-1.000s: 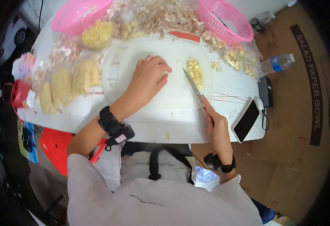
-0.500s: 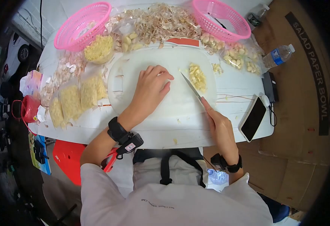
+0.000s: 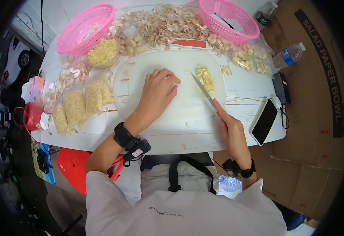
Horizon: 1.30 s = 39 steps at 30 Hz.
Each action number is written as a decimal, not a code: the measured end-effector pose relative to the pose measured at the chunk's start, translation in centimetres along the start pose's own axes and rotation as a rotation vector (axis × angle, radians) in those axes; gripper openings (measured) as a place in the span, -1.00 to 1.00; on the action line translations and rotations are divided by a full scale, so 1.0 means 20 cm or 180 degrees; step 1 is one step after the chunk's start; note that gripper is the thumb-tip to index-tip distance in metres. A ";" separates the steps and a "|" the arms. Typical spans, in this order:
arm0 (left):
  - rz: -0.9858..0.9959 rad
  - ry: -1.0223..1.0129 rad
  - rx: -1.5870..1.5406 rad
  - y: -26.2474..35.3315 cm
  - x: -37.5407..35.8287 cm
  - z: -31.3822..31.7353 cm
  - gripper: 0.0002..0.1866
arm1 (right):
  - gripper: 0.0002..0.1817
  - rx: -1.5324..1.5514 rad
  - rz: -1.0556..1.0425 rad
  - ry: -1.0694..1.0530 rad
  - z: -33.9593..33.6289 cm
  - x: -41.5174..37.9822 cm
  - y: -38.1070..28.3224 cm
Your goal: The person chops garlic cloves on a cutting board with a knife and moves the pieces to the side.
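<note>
My right hand (image 3: pixel 231 128) grips the handle of a knife (image 3: pixel 204 91), whose blade points up and left beside a pile of chopped garlic (image 3: pixel 205 80). The pile lies on the right part of a pale cutting board (image 3: pixel 148 61). Over the middle of the board rests my left hand (image 3: pixel 158 90), its fingers bent and pressed together; whatever may be under them is hidden. A few small garlic bits lie near the board's lower edge.
Pink baskets (image 3: pixel 64 37) (image 3: pixel 254 33) stand at the back, with garlic skins (image 3: pixel 172 23) between them. Bags of chopped garlic (image 3: pixel 75 106) and a full bowl (image 3: pixel 103 53) are left. A phone (image 3: pixel 264 122), bottle (image 3: pixel 289 56) and bagged cloves (image 3: pixel 242 59) are right.
My right hand has shifted slightly right, and the knife's blade now lies closer to the garlic pile. My left hand has stayed nearly still.
</note>
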<state>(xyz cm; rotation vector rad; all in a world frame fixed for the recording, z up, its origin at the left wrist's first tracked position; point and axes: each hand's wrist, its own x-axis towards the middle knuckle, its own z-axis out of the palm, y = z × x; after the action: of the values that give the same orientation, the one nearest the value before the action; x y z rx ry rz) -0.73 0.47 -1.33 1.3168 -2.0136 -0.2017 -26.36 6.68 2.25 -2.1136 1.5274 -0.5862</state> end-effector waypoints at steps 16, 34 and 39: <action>-0.0063 -0.0062 -0.0018 -0.01 0.01 0.00 -0.84 | -0.25 -0.0122 -0.0258 0.0339 0.02 -0.01 0.05; -0.0115 -0.0095 -0.0037 0.01 0.01 -0.02 -0.84 | -0.35 0.0275 -0.0120 0.0301 -0.03 0.01 0.08; 0.0101 0.0086 -0.0040 -0.01 0.01 0.00 -0.84 | -0.34 0.0320 0.0037 0.0216 -0.02 -0.02 0.02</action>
<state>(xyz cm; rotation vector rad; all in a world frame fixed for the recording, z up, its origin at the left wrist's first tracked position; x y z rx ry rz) -0.51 0.24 -1.39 1.2725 -2.0060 -0.1806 -27.07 6.98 2.26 -2.0272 1.5127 -0.7219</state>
